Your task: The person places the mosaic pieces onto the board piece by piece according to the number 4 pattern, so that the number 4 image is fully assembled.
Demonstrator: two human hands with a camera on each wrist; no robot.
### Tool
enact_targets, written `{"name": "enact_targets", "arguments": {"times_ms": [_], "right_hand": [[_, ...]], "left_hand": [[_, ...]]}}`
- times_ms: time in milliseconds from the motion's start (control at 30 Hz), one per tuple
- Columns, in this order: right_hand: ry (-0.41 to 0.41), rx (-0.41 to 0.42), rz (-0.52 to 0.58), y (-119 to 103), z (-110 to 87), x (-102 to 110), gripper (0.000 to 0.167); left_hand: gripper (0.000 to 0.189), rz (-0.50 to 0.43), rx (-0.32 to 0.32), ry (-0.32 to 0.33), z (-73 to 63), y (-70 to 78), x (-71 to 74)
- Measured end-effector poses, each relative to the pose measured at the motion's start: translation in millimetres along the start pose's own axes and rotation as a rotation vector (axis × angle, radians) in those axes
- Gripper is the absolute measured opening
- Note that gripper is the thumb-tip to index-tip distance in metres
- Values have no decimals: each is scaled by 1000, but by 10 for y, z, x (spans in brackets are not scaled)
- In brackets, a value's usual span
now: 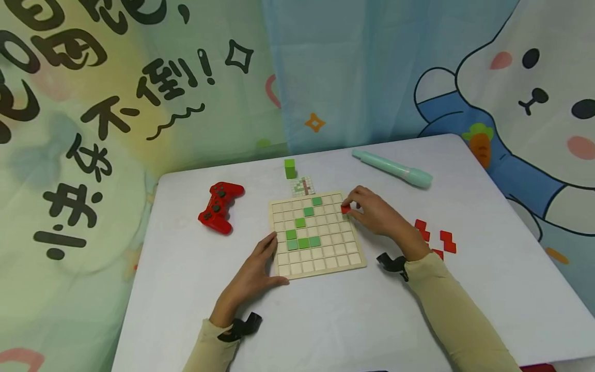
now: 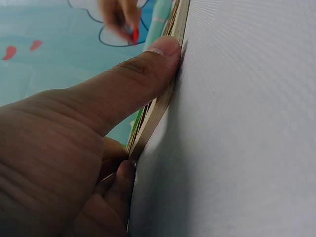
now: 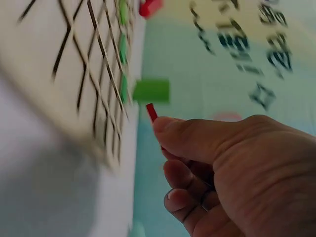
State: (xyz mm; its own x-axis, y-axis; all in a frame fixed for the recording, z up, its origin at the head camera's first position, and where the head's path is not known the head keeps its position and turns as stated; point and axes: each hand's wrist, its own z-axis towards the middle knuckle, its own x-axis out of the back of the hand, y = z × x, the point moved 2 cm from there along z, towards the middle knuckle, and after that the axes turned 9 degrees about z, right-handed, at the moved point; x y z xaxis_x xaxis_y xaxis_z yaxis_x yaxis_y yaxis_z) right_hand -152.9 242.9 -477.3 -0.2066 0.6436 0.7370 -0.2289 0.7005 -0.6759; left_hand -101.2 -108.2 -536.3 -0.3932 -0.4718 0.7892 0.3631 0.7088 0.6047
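Observation:
A square wooden grid board [image 1: 321, 273] lies on the table, several of its cells filled with green tiles [image 1: 300, 222] in two shades. At its near left corner rests my left hand [image 1: 253, 268], fingers along the left edge and thumb on the near edge. The left wrist view shows the straight thumb [image 2: 148, 61] against the board's side. My right hand [image 1: 378, 212] pinches a small red tile [image 1: 345, 209] between thumb and fingertips, over the board's right edge near its far corner. In the right wrist view this red tile [image 3: 151, 111] is tilted, one end sticking out.
Behind the board are a small printed pattern card [image 1: 303, 186] and a green block [image 1: 290, 169]. A red game controller [image 1: 220, 207] sits left, a teal marker [image 1: 394, 169] back right. Several red tiles [image 1: 448, 242] lie right, partly behind my right forearm. Printed curtains [image 1: 325, 67] hang behind the table.

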Motion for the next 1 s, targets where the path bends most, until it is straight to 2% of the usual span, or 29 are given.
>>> {"name": "enact_targets", "arguments": {"times_ms": [100,233,433,667,767,833,900,1000], "right_hand": [[-74,33,25,-80,217,-177,23],[-108,60,50,-106,380,-310,20],[-123,79,36,-135,505,-432,17],[-105,74,3,-169,520,-444,20],[-93,71,6,-148,460,-404,26],[-59,45,28,-98,348,-345,30],[-3,2,59,-17,167,-263,32],[130,-65,89,166,-235,-95,32]], "left_hand": [[114,1,-16,1,26,17,-16],[115,4,-37,-1,52,44,-34],[114,22,-23,-2,34,48,11],[114,26,-12,1,36,25,40],[114,22,-6,9,33,17,34],[114,16,-5,12,29,15,28],[114,12,-2,10,22,16,20],[114,5,6,-2,4,23,16]]}}
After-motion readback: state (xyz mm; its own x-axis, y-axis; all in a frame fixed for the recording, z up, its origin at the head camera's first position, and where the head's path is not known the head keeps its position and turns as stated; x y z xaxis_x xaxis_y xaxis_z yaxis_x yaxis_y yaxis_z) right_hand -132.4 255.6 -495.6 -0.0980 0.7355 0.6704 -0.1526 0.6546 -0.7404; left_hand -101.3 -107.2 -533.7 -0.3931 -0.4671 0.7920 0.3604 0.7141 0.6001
